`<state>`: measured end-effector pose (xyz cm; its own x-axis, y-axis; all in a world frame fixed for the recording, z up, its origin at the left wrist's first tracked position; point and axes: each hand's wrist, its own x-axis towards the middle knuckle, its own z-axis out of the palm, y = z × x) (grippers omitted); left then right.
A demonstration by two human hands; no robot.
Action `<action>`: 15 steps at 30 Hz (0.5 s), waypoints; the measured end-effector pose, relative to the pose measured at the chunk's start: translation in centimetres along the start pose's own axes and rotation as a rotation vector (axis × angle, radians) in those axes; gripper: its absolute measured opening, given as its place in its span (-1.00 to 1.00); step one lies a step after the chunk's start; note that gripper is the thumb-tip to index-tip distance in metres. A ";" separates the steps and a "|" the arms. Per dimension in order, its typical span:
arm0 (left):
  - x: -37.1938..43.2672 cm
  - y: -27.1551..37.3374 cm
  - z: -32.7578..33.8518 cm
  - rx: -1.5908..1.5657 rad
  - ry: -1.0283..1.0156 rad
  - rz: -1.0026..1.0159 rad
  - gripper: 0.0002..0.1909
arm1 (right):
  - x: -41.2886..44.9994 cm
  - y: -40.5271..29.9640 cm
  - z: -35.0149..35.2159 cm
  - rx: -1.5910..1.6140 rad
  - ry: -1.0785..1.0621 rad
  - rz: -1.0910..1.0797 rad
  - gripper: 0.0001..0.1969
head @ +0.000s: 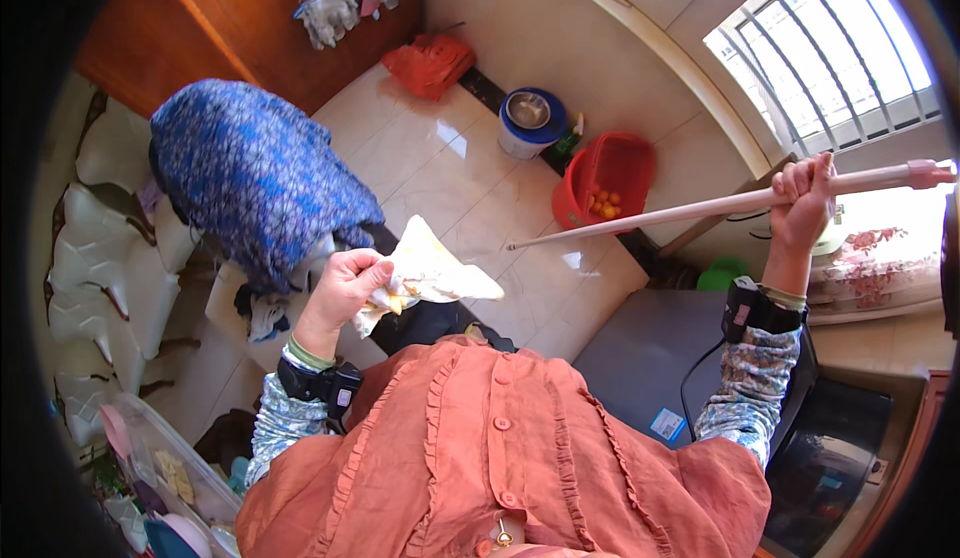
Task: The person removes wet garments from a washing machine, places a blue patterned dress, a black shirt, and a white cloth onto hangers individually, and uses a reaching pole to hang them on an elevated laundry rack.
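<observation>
My left hand (346, 282) pinches a crumpled, pale patterned cloth (435, 265), which fans out to the right above the floor. Raised at the right, my right hand (804, 196) is wrapped around a pale pink pole (690, 214). The pole slants across the view. Its thin end points down toward the middle of the floor, and its thicker pink end reaches the right edge. No mop or broom head shows on it. The cloth and the pole are apart.
A blue patterned cover (255, 175) drapes a bulky object at left, near white chairs (112, 258). By the wall stand a blue-lidded bucket (525, 137), a red bucket (574, 190) holding oranges and a red bag (431, 62). A dark grey surface (637, 355) lies at right.
</observation>
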<state>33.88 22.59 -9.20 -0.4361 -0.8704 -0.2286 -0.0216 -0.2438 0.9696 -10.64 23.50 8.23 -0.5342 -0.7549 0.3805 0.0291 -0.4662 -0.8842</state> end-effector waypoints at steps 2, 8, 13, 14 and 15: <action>2.5 0.4 0.3 0.016 -0.012 0.034 -0.81 | 2.1 1.4 0.1 0.000 0.008 0.000 -0.72; 8.8 -0.3 -1.9 0.053 0.078 0.096 -0.85 | 9.6 8.4 1.9 -0.005 0.105 -0.011 -0.73; 12.2 0.1 -3.1 -0.065 0.168 0.097 -0.87 | 17.3 13.8 1.8 -0.158 0.113 0.074 -0.82; 12.6 0.3 -3.3 -0.104 0.190 0.075 -0.87 | 18.7 14.9 1.6 -0.140 0.117 0.088 -0.82; 13.1 0.4 -3.5 -0.142 0.210 0.053 -0.87 | 20.1 15.9 1.8 -0.122 0.124 0.100 -0.83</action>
<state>31.29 9.59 -12.14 -0.2367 -0.9496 -0.2055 0.1297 -0.2405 0.9619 -19.44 0.11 2.34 -0.6340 -0.7286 0.2593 -0.0111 -0.3267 -0.9450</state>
